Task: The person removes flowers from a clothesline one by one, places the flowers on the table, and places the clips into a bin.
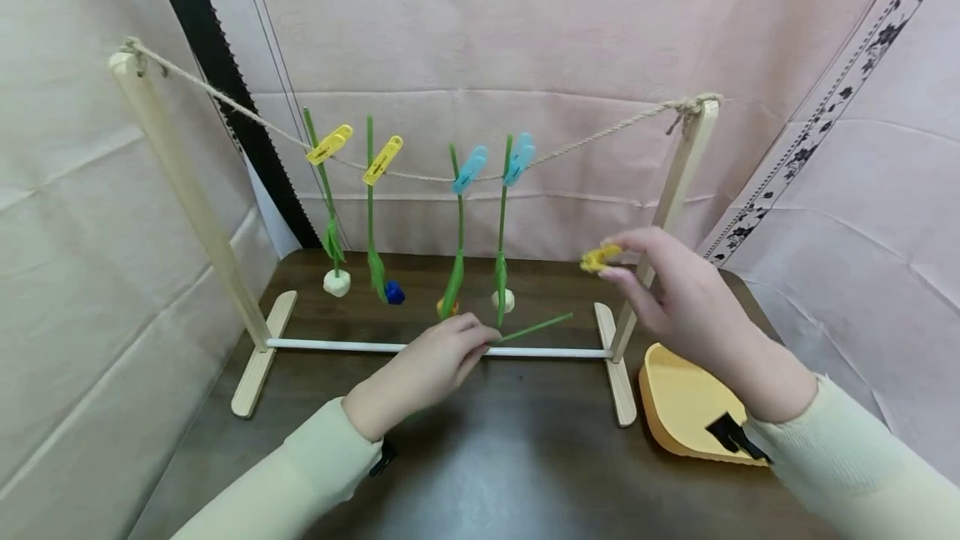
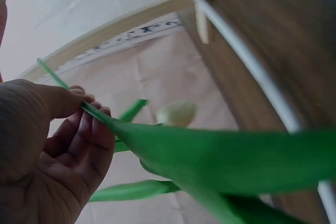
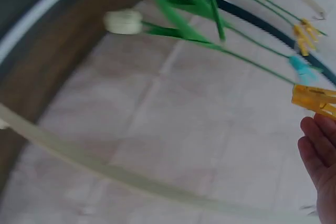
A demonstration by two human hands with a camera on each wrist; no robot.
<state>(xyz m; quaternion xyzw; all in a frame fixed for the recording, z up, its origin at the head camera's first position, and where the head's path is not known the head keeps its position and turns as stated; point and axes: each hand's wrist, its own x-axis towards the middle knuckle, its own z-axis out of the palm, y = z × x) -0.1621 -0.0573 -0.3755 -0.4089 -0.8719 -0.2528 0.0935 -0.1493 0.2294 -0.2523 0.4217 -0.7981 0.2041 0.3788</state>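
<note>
Low in front of the rope, my left hand (image 1: 431,361) pinches the green stem (image 1: 536,327) of an artificial flower between thumb and fingers. The stem's free end points right; a broad green leaf (image 2: 210,156) fills the left wrist view, and the bloom is hidden. Near the right post, my right hand (image 1: 693,315) holds a yellow clothespin (image 1: 600,257) by the fingertips. Behind the hands, several artificial flowers hang bloom-down from a rope (image 1: 596,137). Two yellow clothespins (image 1: 382,161) clip the left ones and two blue clothespins (image 1: 470,170) the right ones. White blooms (image 1: 337,282) and a blue bloom (image 1: 394,292) show.
The rope sags between a left wooden post (image 1: 187,190) and a right wooden post (image 1: 686,165), both on flat wooden feet. A white rod (image 1: 337,345) joins them near the brown table. By the right foot sits a yellow tray (image 1: 656,419), partly under the right forearm.
</note>
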